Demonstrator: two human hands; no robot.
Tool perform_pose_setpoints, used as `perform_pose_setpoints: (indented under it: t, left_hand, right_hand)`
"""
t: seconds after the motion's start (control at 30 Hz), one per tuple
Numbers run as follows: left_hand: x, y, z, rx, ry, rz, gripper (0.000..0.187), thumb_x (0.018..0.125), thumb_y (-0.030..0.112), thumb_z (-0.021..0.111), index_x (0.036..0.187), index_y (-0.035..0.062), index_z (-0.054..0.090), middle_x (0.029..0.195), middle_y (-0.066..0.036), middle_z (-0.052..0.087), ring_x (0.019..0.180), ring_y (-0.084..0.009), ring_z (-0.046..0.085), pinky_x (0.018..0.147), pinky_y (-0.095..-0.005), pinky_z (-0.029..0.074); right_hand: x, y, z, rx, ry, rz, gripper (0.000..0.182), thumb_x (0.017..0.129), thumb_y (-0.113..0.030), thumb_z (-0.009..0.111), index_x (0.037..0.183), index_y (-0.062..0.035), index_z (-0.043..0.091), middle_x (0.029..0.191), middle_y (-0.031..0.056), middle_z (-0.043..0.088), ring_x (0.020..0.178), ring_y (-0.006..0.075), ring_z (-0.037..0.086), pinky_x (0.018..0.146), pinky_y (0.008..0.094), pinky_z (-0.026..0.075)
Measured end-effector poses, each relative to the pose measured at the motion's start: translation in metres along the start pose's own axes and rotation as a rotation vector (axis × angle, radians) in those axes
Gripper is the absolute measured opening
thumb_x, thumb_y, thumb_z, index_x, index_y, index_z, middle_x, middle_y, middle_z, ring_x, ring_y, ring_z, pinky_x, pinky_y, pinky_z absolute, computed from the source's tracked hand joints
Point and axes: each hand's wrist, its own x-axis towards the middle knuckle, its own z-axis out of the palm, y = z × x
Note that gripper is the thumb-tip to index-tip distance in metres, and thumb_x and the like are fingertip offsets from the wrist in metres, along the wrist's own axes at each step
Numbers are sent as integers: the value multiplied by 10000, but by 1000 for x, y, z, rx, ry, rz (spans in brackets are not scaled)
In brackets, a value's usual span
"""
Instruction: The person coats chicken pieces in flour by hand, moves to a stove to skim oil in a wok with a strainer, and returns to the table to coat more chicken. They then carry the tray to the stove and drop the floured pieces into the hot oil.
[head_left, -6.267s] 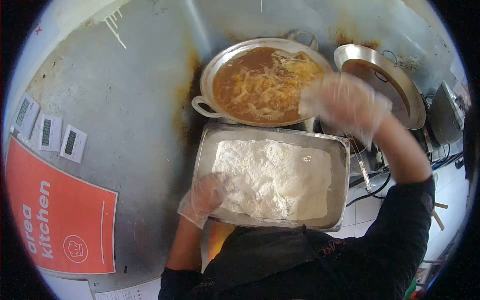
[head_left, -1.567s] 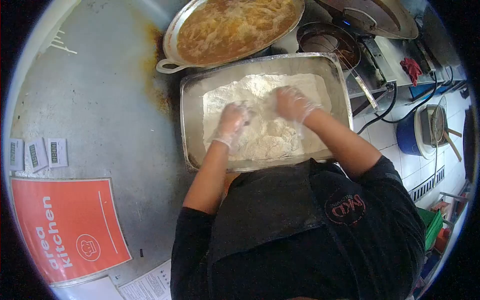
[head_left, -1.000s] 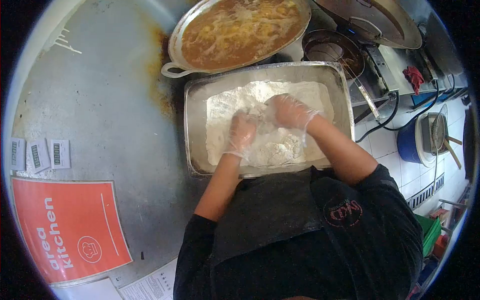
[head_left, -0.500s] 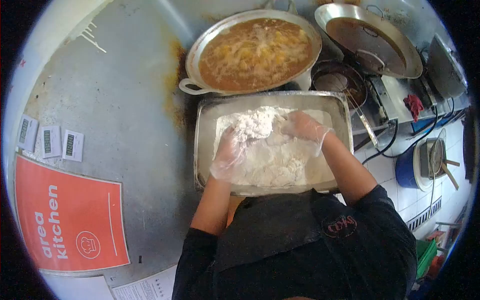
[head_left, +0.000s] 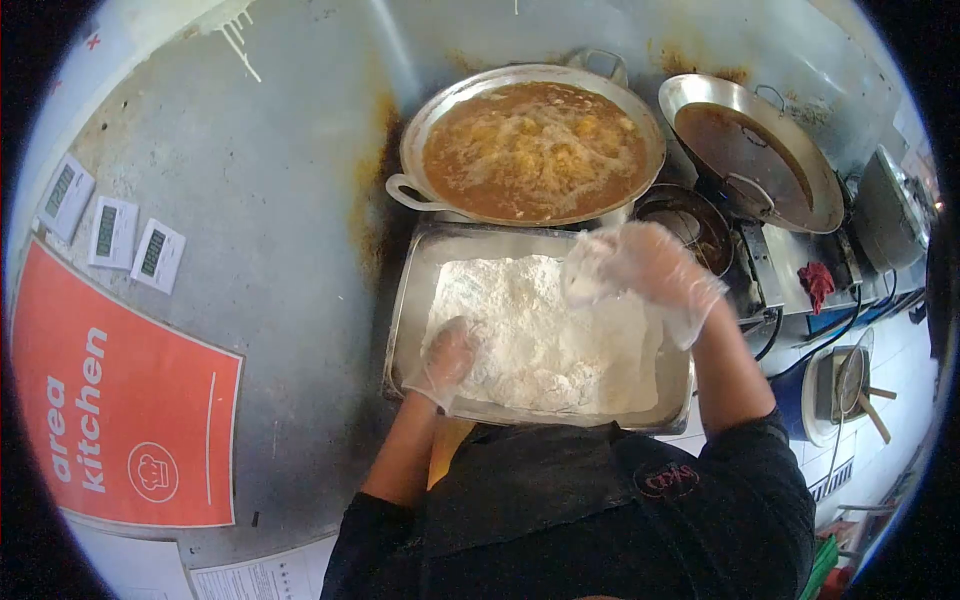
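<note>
A rectangular metal tray (head_left: 404,325) holds loose white flour (head_left: 530,320) with lumps in it. My left hand (head_left: 450,355), in a clear plastic glove, rests at the flour's left side; its fingertips are partly hidden there. Above the tray's far right corner, my gloved right hand (head_left: 655,270) is raised and smeared by motion. Its fingers are closed around a flour-coated piece (head_left: 588,268), whose kind I cannot make out. Just beyond the tray stands a wide pan (head_left: 418,150) of bubbling brown oil with yellowish pieces (head_left: 550,150) frying in it.
At the right are a second pan of dark oil (head_left: 745,160), a smaller dark pan (head_left: 700,225) with a strainer, and a red cloth (head_left: 816,285). Three digital timers (head_left: 112,232) lie at the left above an orange sign (head_left: 125,400). A blue bucket (head_left: 790,395) stands on the floor.
My hands have moved apart. The right one has lifted a floured piece up and to the right, while the left has lowered toward the tray's near left. The camera view has shifted.
</note>
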Motion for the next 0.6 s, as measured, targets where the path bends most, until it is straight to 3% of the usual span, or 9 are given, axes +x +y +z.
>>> perform_pose_setpoints:
  t: [0.03, 0.1, 0.17, 0.23, 0.27, 0.33, 0.37, 0.43, 0.6]
  left_hand:
    - [-5, -3, -3, 61, -38, -30, 204, 896, 131, 551, 1023, -16, 614, 898, -168, 636, 794, -281, 621, 735, -397, 499]
    - [-8, 3, -4, 112, -71, -57, 230, 900, 140, 548, 1037, -17, 645, 950, -178, 672, 831, -294, 642, 768, -398, 512]
    - [-11, 18, -5, 106, -186, -227, 226, 898, 161, 548, 996, -10, 661, 903, -211, 664, 830, -341, 638, 768, -416, 506]
    - [-14, 9, 0, 156, -156, -131, 236, 901, 180, 553, 989, -10, 661, 891, -214, 665, 823, -349, 638, 763, -422, 505]
    - [-16, 4, 2, 216, -125, -39, 247, 904, 199, 558, 983, -10, 662, 879, -216, 665, 817, -358, 637, 759, -428, 505]
    - [-17, 5, 2, 198, -128, -94, 257, 908, 216, 559, 978, -9, 662, 880, -214, 665, 813, -359, 639, 755, -432, 504]
    - [-17, 5, 1, 187, -138, -152, 268, 911, 233, 560, 974, -7, 662, 880, -212, 665, 810, -360, 641, 752, -436, 502]
    - [-20, 6, 2, 187, -99, -155, 283, 917, 250, 555, 971, -6, 663, 889, -212, 665, 816, -361, 643, 753, -440, 500]
    - [-26, 45, -13, 198, -113, -222, 236, 888, 198, 564, 971, -22, 577, 926, -256, 621, 883, -417, 625, 769, -468, 498]
  right_hand:
    - [5, -8, -12, 180, 51, 38, 374, 924, -358, 564, 965, -2, 670, 846, 173, 692, 749, 300, 681, 690, 398, 544]
    - [22, -8, -30, 85, 122, -46, 304, 921, -297, 567, 991, -20, 670, 833, 153, 693, 746, 279, 686, 677, 379, 548]
    - [41, -2, -49, -12, 195, -125, 242, 919, -236, 571, 1016, -39, 671, 819, 132, 694, 743, 258, 690, 664, 361, 552]
    - [66, 13, -59, -595, 250, -274, 195, 852, -187, 624, 995, -68, 684, 780, 93, 680, 746, 216, 694, 645, 332, 553]
    - [81, 26, -62, -606, 246, -276, 195, 852, -187, 624, 995, -68, 684, 780, 93, 680, 746, 216, 694, 645, 332, 553]
    - [114, 58, -64, -1193, 203, -377, 114, 788, -151, 659, 880, -105, 707, 755, 51, 664, 758, 181, 694, 635, 319, 549]
    - [128, 72, -67, -1203, 201, -384, 114, 788, -151, 659, 880, -105, 707, 755, 51, 664, 758, 181, 694, 635, 319, 549]
    - [150, 87, -73, -1519, -25, -407, 82, 810, -127, 626, 787, -85, 692, 736, 67, 674, 754, 221, 693, 642, 354, 537]
    - [194, 110, -98, -1584, -217, -382, 78, 789, -133, 638, 793, -123, 715, 744, 46, 684, 767, 208, 697, 643, 333, 538]
